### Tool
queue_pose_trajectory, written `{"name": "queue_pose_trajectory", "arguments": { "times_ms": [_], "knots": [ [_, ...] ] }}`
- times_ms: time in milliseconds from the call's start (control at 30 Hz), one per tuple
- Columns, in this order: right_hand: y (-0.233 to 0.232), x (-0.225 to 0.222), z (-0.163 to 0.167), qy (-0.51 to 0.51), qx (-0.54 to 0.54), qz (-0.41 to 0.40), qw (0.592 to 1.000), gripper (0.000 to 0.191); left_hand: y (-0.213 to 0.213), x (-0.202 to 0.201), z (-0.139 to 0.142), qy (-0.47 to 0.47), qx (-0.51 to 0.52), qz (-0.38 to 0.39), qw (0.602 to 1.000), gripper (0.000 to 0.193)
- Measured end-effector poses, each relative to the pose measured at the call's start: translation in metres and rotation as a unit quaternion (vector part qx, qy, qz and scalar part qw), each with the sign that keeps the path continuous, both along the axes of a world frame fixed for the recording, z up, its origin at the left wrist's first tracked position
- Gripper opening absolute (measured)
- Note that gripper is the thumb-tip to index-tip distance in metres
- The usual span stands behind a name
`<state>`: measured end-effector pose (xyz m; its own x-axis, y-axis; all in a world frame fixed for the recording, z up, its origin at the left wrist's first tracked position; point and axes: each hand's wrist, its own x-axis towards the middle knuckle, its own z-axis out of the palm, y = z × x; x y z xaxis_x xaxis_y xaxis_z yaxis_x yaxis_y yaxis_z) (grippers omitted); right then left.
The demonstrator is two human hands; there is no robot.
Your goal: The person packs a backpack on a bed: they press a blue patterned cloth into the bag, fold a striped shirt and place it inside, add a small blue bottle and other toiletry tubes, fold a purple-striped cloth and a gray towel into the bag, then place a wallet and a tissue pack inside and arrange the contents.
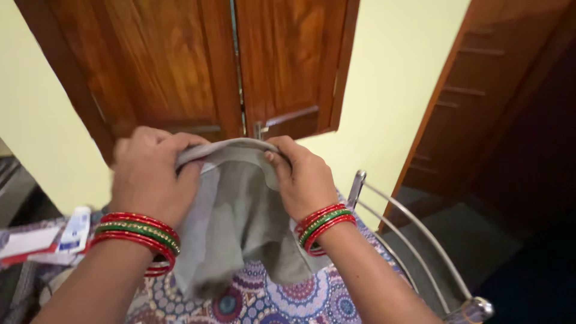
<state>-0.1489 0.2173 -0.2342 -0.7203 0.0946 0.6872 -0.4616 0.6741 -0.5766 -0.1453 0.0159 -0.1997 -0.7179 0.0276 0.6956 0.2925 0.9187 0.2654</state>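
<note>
— What was being held when the frame was taken?

— A grey cloth (pixel 237 222) was gripped along its top edge by both hands. The left hand (pixel 150 174) was closed over the left corner, and the right hand (pixel 303 177) was pinched shut on the right corner, thumb over the fold. Red and green bangles (pixel 139 235) were worn on both wrists.

— Where was the cloth, exactly?

— It was held up in the air at chest height, with its lower part left to hang down over a patterned bedspread (pixel 282 300). The edge appeared to be drawn taut between the hands so that the fabric could fall straight, though that is a judgement.

— And around it?

— Closed wooden doors (pixel 240 66) were seen straight ahead in a pale yellow wall (pixel 390 78). A curved metal rail (pixel 414 240) was seen at the right, beside the bedspread. Papers and a white tube (pixel 75 231) were left lying at the far left, apart from the cloth.
</note>
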Motion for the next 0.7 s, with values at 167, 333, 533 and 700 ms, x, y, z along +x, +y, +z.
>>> {"name": "queue_pose_trajectory", "arguments": {
  "times_ms": [167, 333, 533, 700],
  "knots": [
    [-0.018, 0.062, 0.057, 0.005, 0.078, -0.029, 0.997, 0.021, -0.004, 0.053, 0.055, -0.158, -0.033, 0.150, 0.975, 0.022],
    [-0.030, 0.115, 0.073, 0.032, 0.146, -0.068, 0.986, 0.021, -0.012, 0.082, 0.064, -0.213, 0.029, 0.129, 0.968, 0.029],
    [-0.027, 0.156, 0.071, 0.039, 0.209, -0.050, 0.976, 0.020, 0.012, 0.079, 0.047, -0.380, 0.479, -0.191, 0.768, 0.049],
    [-0.026, 0.174, 0.069, 0.014, 0.266, 0.014, 0.964, 0.022, 0.030, 0.076, 0.041, -0.300, 0.452, -0.259, 0.799, 0.055]
  ]
}}
